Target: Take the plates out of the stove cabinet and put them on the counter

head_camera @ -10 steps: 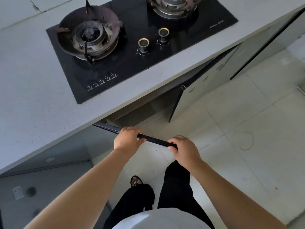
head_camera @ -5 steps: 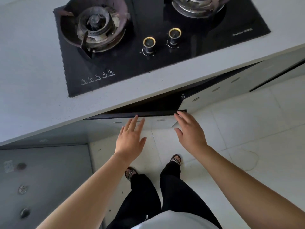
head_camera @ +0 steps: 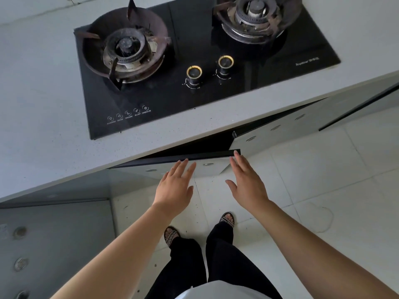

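Both hands have let go of the black top rail [head_camera: 187,157] they gripped a second ago, and the pale grey cabinet door [head_camera: 212,167] under the stove has swung from wide open to nearly closed. Only a narrow dark wedge of gap [head_camera: 205,145] shows between door and counter edge. Plates are not visible; the gap is too dark to see inside the cabinet.

Left hand [head_camera: 174,186] is flat, fingers straight and slightly spread, tips on the door face just under the rail, holding nothing. Right hand [head_camera: 248,182] is also flat with straight fingers and thumb out, fingertips at the rail's right end, holding nothing.

Neighbouring pale grey door [head_camera: 280,128] to the right stands ajar at an angle. Light grey speckled stone counter [head_camera: 43,126] runs above. A black glass two-burner gas cooktop [head_camera: 172,100] is set into it: left burner [head_camera: 126,47] with a dark pan support, right burner [head_camera: 252,14] partly cut by the frame edge, two black knobs with gold rings [head_camera: 193,73] [head_camera: 225,63] between them.

Below: white tiled floor [head_camera: 323,180], the person's black trousers [head_camera: 194,266], and checked open-toe sandals [head_camera: 171,235] [head_camera: 227,219].
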`<state>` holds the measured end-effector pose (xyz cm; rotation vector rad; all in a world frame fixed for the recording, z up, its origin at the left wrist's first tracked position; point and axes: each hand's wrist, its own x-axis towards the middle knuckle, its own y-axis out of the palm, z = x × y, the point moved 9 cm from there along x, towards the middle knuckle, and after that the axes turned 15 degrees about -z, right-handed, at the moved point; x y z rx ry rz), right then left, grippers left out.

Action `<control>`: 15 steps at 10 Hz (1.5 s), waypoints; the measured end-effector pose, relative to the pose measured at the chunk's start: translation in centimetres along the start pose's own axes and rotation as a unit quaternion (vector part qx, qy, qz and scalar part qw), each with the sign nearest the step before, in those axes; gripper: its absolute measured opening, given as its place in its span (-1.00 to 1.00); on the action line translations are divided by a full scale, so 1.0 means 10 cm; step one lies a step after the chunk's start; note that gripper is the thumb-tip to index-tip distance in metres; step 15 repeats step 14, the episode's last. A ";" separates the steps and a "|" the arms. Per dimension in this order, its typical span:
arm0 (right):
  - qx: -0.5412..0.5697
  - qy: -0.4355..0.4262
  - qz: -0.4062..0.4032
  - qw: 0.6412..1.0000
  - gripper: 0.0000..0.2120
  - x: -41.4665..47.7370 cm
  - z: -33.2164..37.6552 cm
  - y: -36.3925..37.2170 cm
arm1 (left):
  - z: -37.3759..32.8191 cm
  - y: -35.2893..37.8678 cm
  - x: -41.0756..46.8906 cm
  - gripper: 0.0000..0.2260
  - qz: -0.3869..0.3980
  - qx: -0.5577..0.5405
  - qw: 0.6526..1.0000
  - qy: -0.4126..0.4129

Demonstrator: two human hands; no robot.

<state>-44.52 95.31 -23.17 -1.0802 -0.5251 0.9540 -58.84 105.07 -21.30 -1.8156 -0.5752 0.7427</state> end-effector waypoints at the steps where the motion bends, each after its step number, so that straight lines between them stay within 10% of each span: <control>1: -0.016 -0.011 0.017 1.000 -0.37 0.03 0.00 0.04 | -0.05 -0.03 0.07 -0.44 -0.012 0.004 1.000 0.011; 9: -0.012 -0.043 0.070 0.997 -0.31 0.54 -0.01 -0.07 | -0.17 -0.01 0.40 -0.35 0.014 0.017 0.996 -0.081; 15: 0.013 -0.056 -0.031 0.998 -0.46 0.30 0.36 -1.10 | -0.58 -1.02 0.13 -0.50 -0.119 0.003 0.993 -0.010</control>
